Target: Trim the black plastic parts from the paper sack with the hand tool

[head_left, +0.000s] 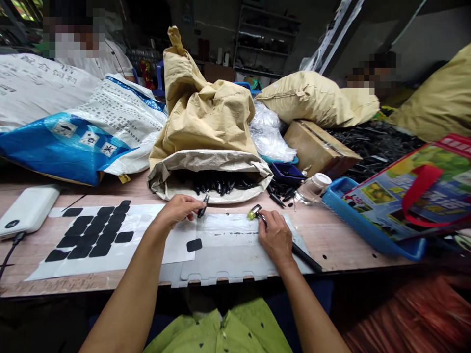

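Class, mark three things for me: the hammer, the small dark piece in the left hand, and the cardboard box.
Hammer [255, 211], head view, on its striking end.
Small dark piece [202, 208], head view, on its exposed body.
Cardboard box [309, 148], head view, on its near side.

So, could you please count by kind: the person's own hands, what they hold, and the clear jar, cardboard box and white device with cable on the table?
Hands, being the left hand and right hand: 2
Small dark part, in the left: 1
Hammer, in the right: 1
Clear jar: 1
Cardboard box: 1
White device: 1
Total: 7
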Demonstrator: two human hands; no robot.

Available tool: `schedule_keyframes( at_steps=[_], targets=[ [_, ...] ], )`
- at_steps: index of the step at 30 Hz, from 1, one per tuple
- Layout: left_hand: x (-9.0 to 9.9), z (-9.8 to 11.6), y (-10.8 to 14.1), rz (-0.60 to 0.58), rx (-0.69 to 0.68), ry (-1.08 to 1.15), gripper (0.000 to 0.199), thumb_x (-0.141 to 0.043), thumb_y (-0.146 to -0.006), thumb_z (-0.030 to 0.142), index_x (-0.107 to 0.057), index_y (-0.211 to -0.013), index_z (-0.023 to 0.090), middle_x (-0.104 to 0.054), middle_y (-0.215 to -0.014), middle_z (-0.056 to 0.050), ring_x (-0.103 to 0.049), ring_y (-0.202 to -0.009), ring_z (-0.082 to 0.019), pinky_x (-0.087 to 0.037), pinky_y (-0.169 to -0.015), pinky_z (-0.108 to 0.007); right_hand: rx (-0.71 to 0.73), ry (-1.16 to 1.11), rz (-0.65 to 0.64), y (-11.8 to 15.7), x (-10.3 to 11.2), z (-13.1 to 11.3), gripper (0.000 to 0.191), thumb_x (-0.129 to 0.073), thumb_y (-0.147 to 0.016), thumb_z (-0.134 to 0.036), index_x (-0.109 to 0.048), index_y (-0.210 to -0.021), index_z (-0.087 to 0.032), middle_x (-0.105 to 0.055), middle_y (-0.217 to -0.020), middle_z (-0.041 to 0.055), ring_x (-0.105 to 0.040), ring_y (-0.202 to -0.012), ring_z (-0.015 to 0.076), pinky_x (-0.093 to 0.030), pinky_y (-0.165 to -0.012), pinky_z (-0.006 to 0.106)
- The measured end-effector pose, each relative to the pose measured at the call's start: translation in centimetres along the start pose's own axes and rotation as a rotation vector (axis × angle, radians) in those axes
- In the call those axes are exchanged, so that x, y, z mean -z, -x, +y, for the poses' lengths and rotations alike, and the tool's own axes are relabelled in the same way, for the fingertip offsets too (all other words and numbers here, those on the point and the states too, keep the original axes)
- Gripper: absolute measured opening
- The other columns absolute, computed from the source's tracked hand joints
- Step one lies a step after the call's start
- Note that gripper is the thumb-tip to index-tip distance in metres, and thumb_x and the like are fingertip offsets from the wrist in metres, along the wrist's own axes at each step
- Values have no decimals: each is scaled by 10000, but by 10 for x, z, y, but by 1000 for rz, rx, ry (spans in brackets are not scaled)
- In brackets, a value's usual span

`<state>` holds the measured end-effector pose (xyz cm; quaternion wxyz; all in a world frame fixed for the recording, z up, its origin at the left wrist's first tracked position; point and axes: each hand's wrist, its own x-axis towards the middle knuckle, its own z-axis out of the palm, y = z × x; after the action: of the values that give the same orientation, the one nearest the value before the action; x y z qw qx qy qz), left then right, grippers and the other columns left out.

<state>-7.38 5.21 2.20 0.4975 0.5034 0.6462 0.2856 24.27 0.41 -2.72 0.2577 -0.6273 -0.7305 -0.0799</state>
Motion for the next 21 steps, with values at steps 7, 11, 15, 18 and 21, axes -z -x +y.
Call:
schedule_keyframes(
  at_steps=[7, 11, 15, 18, 21],
  targets=[
    [-49, 2, 11, -74, -232, -336, 225, -707, -744, 416, -721, -752, 192, -696, -707, -24, -596, -635, -170, -367, -568, -265, -3, 2, -1, 1, -1, 0, 246, -513, -958, -218, -653, -1159, -228, -637, -994, 65, -530, -917, 226, -382, -806, 330],
    [-59, -3, 17, -98, -408, -441, 162, -679, -770, 343, -738, -841, 211, -714, -803, -29, -618, -726, -190, -404, -631, -279, -7, 1, -8, 1, 0, 0, 253, -507, -964, -215, -653, -1169, -229, -635, -1000, 68, -536, -927, 228, -389, -817, 331],
    [-57, -16, 21, -90, -496, -412, 239, -700, -740, 278, -760, -964, 224, -691, -913, -32, -617, -830, -200, -448, -724, -290, -13, 3, -12, 2, 0, 0, 255, -525, -957, -221, -657, -1174, -226, -638, -1007, 70, -544, -939, 232, -401, -830, 332],
    [-55, -23, 21, -115, -513, -331, 239, -714, -752, 269, -772, -980, 229, -666, -921, -22, -609, -827, -186, -456, -745, -288, -16, -8, -7, 2, -1, 1, 262, -537, -953, -226, -666, -1182, -229, -648, -1005, 70, -553, -939, 233, -412, -830, 333],
    [-57, -26, 18, -102, -522, -319, 240, -743, -772, 308, -790, -1001, 254, -648, -916, -13, -613, -847, -184, -459, -775, -290, -33, -48, -23, 0, -1, 5, 275, -534, -949, -208, -682, -1179, -235, -666, -1007, 67, -573, -948, 232, -433, -838, 335]
  ],
)
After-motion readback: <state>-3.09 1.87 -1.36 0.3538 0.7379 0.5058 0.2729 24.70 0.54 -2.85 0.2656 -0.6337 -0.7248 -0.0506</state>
